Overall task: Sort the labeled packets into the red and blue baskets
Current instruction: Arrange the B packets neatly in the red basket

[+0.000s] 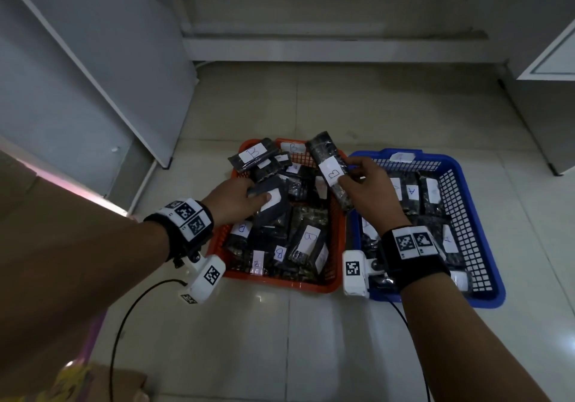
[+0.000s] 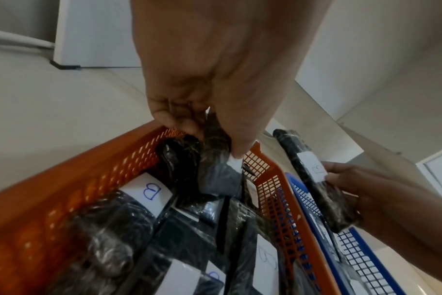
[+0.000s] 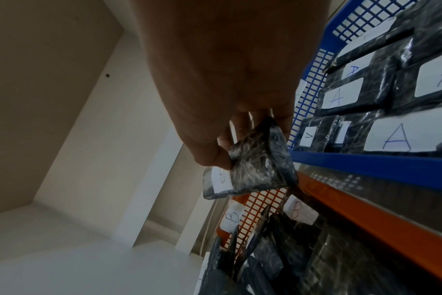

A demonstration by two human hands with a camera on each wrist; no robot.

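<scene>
Packets, black with white labels, are lying in two baskets: about ten marked B are filling the red basket (image 1: 334, 283) under the left hand (image 1: 236, 197), and about eight marked A are sitting in the blue basket (image 1: 485, 283) under the right hand (image 1: 370, 193). Both baskets are resting, touching, on a pale tiled floor (image 1: 311, 339) between white cabinets (image 1: 93, 74). The left hand is gripping a packet (image 1: 270, 202) over the red basket. The right hand is pinching a B packet (image 1: 331, 169) above the seam between them.
</scene>
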